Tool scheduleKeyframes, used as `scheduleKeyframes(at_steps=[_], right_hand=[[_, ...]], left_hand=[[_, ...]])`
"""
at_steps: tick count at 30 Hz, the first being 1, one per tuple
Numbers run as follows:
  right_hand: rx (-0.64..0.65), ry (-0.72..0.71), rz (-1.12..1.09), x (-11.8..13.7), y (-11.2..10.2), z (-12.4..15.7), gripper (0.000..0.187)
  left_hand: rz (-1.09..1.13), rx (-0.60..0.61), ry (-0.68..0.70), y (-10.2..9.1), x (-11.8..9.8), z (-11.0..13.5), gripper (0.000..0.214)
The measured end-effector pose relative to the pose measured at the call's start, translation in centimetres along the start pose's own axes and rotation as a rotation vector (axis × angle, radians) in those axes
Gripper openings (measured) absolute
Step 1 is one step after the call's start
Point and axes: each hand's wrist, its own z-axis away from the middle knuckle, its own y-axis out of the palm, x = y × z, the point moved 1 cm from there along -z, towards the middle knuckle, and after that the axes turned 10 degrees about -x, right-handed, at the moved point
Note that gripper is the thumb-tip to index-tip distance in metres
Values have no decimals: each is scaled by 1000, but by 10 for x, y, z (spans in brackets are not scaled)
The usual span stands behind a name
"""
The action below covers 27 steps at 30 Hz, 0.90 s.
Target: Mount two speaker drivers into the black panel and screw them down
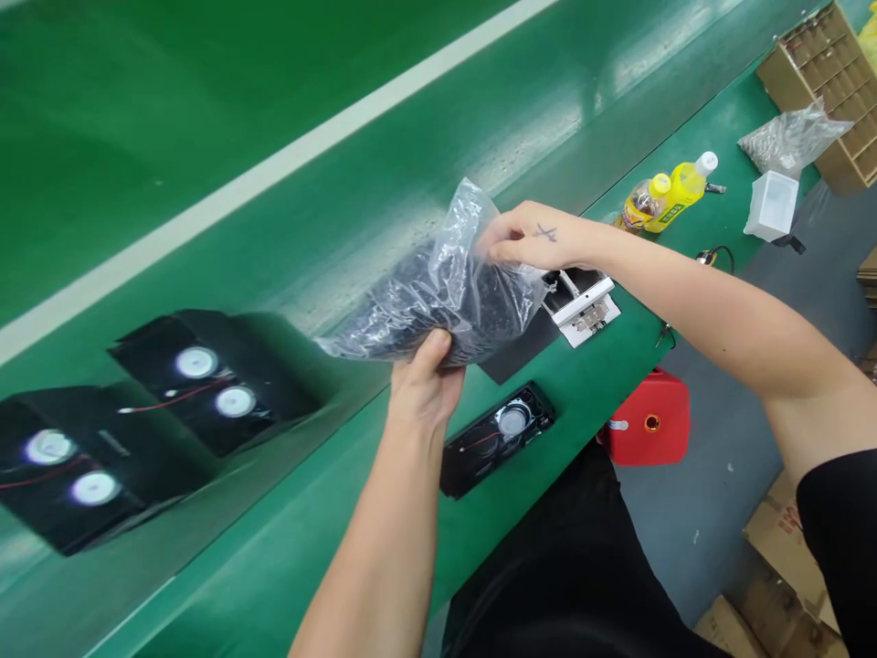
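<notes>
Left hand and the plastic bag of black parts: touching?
Touching. The head view shows the left hand gripping the lower edge of the plastic bag, thumb pressed onto the film. The right hand pinches the bag's upper right corner.

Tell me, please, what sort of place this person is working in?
Most likely a factory assembly line for small speakers. A long green conveyor belt carries black speaker units, another speaker unit lies on the green bench, and both hands hold a clear bag of small dark parts.

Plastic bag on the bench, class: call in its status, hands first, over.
Left hand grips plastic bag from below. Right hand pinches its top edge. Bag full of small dark parts, held above green bench. Black speaker unit lies beneath.
</notes>
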Motion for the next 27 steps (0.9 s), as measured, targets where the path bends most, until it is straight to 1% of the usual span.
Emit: scheduleKeyframes(at_steps=[6,10,13,16,21,27], right_hand=[[-78,5,-96,-20,9,7,14],[-64,-7,-176,-29,8,7,15],[-44,-11,-168,-32,7,7,17],[-59,-7,-159,-32,7,7,17],[-66,-6,-170,-32,9,7,17],[-42,-61,-164,-34,6,5,17]], left_hand=[[-46,-36,27,2,1,6,70],[-78,-53,59,2,5,8,70],[-89,-66,76,2,9,7,73],[-86,-76,81,3,11,6,69],[-72,-93,54,3,12,7,66],[-78,-106,57,3,12,11,64]])
